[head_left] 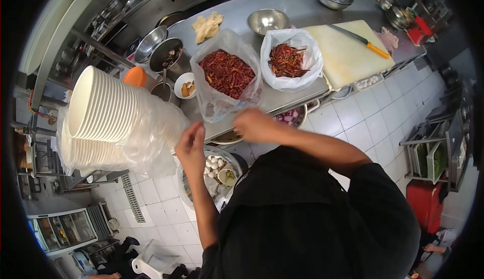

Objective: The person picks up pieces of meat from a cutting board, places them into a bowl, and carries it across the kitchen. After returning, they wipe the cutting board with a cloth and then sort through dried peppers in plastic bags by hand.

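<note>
My left hand [190, 145] is raised at the near left of a clear plastic bag [207, 105] of dried red chilies [227, 73]. Its fingers are curled in toward the thumb, and anything between them is hidden. My right hand [253, 125], blurred, is closed just in front of the same bag, its fingertips turned inward; I cannot see what it holds. A second, white bag [297, 84] with fewer dried chilies [287, 61] stands to the right of the first on the steel table [229, 24].
A cutting board [348, 59] bears a yellow-handled knife [364, 42]. Stacked white tubs [106, 107] stand left, near a small white bowl [185, 85] and a dark pot [174, 59]. Steel bowls [267, 22] sit behind. Below, a bag-lined container holds white mushrooms or bulbs [214, 164].
</note>
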A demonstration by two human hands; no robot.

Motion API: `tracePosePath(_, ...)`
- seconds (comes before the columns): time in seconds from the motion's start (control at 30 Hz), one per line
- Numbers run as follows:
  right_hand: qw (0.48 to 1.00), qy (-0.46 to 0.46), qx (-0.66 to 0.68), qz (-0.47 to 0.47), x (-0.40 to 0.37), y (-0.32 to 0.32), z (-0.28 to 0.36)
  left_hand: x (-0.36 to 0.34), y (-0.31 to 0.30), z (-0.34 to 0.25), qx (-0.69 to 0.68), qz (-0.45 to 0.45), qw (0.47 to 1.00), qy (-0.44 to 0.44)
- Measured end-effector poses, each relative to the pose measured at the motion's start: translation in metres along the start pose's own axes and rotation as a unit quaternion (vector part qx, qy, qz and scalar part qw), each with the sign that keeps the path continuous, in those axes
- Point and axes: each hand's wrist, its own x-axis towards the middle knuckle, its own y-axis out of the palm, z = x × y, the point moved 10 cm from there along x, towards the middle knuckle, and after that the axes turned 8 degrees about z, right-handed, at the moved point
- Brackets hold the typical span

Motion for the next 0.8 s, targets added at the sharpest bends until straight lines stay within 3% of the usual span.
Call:
tracePosePath(0.03,0.992,-0.009,0.046,-0.117,-0.015,-0.047,-0.019,-0.012,0.0,0.015,-0.012,-0.005,1.0,-0.023)
tracePosePath(0.1,0.975,0.034,-0.083,-0.202,-0.036,-0.115,-0.066,-0.028,0.008,0.03,-0.042,-0.012,0.997,-0.064)
tracePosePath(0.17,0.945,0.136,-0.187,-0.231,-0.046,-0.156,-0.122,-0.031,0.032,0.028,-0.07,-0.009,0.994,-0.083)
tracePosePath(0.27,0.921,0.2,-0.242,-0.228,-0.046,-0.184,-0.171,-0.014,0.075,0.012,-0.055,0.04,0.996,-0.052)
tracePosePath(0.3,0.919,0.204,-0.255,-0.219,-0.044,-0.186,-0.186,-0.009,0.089,0.003,-0.068,0.048,0.994,-0.071)
tracePosePath(0.47,0.93,0.213,-0.262,-0.145,-0.041,-0.184,-0.244,0.026,0.148,-0.042,-0.006,0.079,0.996,0.034)
tracePosePath(0.5,0.935,0.19,-0.251,-0.165,-0.044,-0.192,-0.237,0.032,0.159,-0.052,-0.002,0.083,0.995,0.051)
tracePosePath(0.6,0.956,0.142,-0.028,-0.254,-0.059,-0.224,-0.203,0.054,0.19,-0.068,0.018,0.083,0.993,0.088)
tracePosePath(0.73,0.923,0.106,0.307,-0.209,-0.054,-0.228,-0.174,0.083,0.228,-0.11,0.047,0.035,0.987,0.147)
tracePosePath(0.8,0.911,0.07,0.361,-0.187,-0.048,-0.235,-0.154,0.095,0.236,-0.124,0.062,0.015,0.982,0.177)
